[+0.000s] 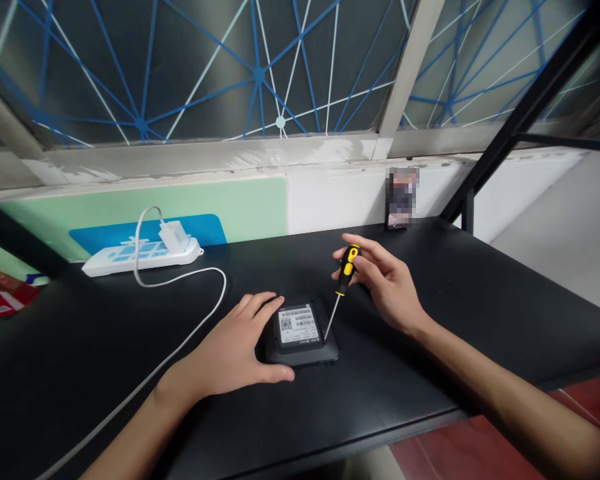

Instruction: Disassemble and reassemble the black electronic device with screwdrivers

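Note:
A flat, black, square electronic device point(310, 357) lies on the table with its white printed label point(299, 325) facing up. My left hand point(237, 343) grips it from the left, fingers at the far edge and thumb along the near edge. In my right hand point(387, 287) is a screwdriver point(349, 267) with a black and yellow handle, pinched between thumb and fingers. Its metal shaft slants down, and the tip meets the device near the right side of the label. Whether a screw sits under the tip is too small to tell.
Behind the device, a white power strip point(125, 257) with a plugged-in charger point(174, 237) stands at the back left; its white cable point(200, 325) runs across the black table point(380, 393). A phone-like object point(401, 199) leans against the wall. Red packaging point(10, 297) sits far left.

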A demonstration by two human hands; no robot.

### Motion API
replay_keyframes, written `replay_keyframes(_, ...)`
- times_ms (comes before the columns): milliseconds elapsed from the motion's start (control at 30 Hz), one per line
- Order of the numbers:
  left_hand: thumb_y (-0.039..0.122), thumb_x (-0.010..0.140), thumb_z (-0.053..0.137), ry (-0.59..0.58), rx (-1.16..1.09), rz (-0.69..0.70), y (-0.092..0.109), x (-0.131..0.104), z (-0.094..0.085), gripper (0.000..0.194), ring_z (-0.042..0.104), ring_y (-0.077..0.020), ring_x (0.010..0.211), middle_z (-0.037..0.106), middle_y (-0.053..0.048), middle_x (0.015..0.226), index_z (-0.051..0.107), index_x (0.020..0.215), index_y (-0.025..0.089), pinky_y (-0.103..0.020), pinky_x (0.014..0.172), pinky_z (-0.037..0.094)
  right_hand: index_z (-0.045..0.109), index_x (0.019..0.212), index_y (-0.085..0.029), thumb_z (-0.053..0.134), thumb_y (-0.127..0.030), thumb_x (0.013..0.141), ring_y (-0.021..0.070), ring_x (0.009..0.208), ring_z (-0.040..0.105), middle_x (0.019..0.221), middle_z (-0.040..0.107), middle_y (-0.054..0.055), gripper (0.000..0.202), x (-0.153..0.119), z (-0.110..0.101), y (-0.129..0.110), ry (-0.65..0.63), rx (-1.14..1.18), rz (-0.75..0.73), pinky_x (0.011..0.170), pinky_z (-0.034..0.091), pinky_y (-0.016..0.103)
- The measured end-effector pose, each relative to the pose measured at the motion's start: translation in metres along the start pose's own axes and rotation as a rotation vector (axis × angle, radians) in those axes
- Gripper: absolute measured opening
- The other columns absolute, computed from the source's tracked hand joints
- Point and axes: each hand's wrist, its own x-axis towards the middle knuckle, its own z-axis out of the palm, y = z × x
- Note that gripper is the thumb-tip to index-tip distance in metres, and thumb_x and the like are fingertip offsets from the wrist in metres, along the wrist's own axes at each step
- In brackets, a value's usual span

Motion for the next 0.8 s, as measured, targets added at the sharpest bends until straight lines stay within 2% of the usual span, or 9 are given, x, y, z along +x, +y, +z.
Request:
replay_keyframes(67, 0.065, 0.075, 0.076, 0.009, -0.005, 0.007, -0.0002, -0.0001, 0.0002, 0.097, 0.038, -0.0407, 0.142, 0.038, -0.011, 0.158, 0.034, 0.153, 0.027, -0.058, 0.116, 0.035, 0.062, 0.128, -0.029, 0.055, -0.035, 0.096, 0.0172, 0.081, 0.074, 0.117, 0.071, 0.006, 0.033, -0.0004, -0.0005, 0.0008, -0.021, 0.016, 0.009, 0.066, 0.06, 0.032)
replay_keyframes(133, 0.065, 0.075, 0.076, 0.019, -0.01, 0.02, -0.0007, -0.0001, 0.0004, 0.096, 0.038, -0.0406, 0.141, 0.039, -0.011, 0.157, 0.034, 0.153, 0.028, -0.058, 0.115, 0.037, 0.062, 0.127, -0.029, 0.053, -0.036, 0.097, 0.0172, 0.082, 0.075, 0.118, 0.071, 0.006, 0.032, -0.001, -0.0002, 0.0013, -0.03, 0.017, -0.007, 0.068, 0.06, 0.032)
replay_keyframes(333, 0.065, 0.075, 0.076, 0.0, -0.003, 0.006, 0.0003, 0.0004, -0.0009, 0.097, 0.037, -0.0399, 0.142, 0.038, -0.011, 0.158, 0.034, 0.153, 0.026, -0.058, 0.116, 0.035, 0.065, 0.118, -0.03, 0.072, -0.039, 0.087, 0.0141, 0.072, 0.067, 0.086, 0.064, -0.001, 0.033, -0.0009, 0.0018, 0.0006, 0.018, -0.044, -0.065, 0.06, 0.059, 0.028)
replay_keyframes(400, 0.065, 0.075, 0.075, -0.015, -0.002, -0.006, 0.0014, 0.001, -0.0019, 0.097, 0.037, -0.0396, 0.142, 0.037, -0.011, 0.158, 0.033, 0.153, 0.025, -0.058, 0.117, 0.035, 0.064, 0.121, -0.03, 0.071, -0.038, 0.088, 0.0149, 0.074, 0.069, 0.09, 0.066, 0.0, 0.035, -0.0006, 0.0017, -0.0002, 0.001, -0.023, -0.049, 0.061, 0.059, 0.028)
replay_keyframes(533, 0.064, 0.074, 0.076, -0.039, 0.006, -0.024, 0.0024, 0.002, -0.0029, 0.099, 0.035, -0.0393, 0.143, 0.035, -0.013, 0.159, 0.033, 0.153, 0.023, -0.057, 0.117, 0.034, 0.058, 0.129, -0.029, 0.066, -0.038, 0.092, 0.0177, 0.083, 0.074, 0.111, 0.071, 0.005, 0.039, -0.0016, 0.0021, -0.002, -0.074, 0.026, -0.016, 0.063, 0.059, 0.03)
replay_keyframes(667, 0.064, 0.075, 0.076, -0.013, 0.0, -0.004, 0.0021, 0.0019, -0.0023, 0.097, 0.037, -0.0396, 0.142, 0.037, -0.012, 0.158, 0.034, 0.153, 0.024, -0.057, 0.117, 0.035, 0.056, 0.13, -0.03, 0.071, -0.036, 0.088, 0.0169, 0.079, 0.071, 0.103, 0.071, 0.003, 0.045, -0.0031, 0.0032, -0.0028, -0.088, -0.001, -0.032, 0.061, 0.058, 0.031)
replay_keyframes(800, 0.063, 0.074, 0.076, 0.0, -0.004, 0.008, 0.0025, 0.0016, -0.0019, 0.095, 0.039, -0.0408, 0.14, 0.039, -0.012, 0.157, 0.036, 0.152, 0.026, -0.058, 0.115, 0.036, 0.058, 0.128, -0.03, 0.072, -0.033, 0.087, 0.0168, 0.081, 0.067, 0.099, 0.071, 0.003, 0.044, -0.0035, 0.0049, -0.0043, -0.009, -0.001, -0.058, 0.06, 0.058, 0.03)
